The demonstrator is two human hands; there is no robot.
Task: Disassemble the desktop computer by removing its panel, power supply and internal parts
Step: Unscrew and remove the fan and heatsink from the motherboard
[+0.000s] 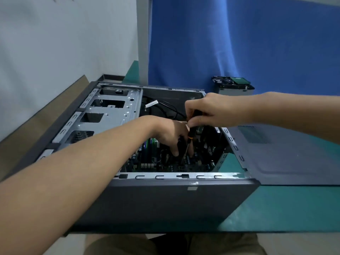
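The desktop computer case lies on its side on the green table, open at the top, with the motherboard showing inside. My right hand grips the black and orange handle of a screwdriver, held upright with its tip down on the motherboard. My left hand reaches into the case with its fingers around the screwdriver's shaft, near the tip. The removed side panel lies flat on the table to the right of the case. The silver drive cage fills the left part of the case.
A removed metal part with a drive stands at the back right against the blue backdrop. Black cables lie in the rear of the case. A white wall and a brown board run along the left. The table's front edge is close to my legs.
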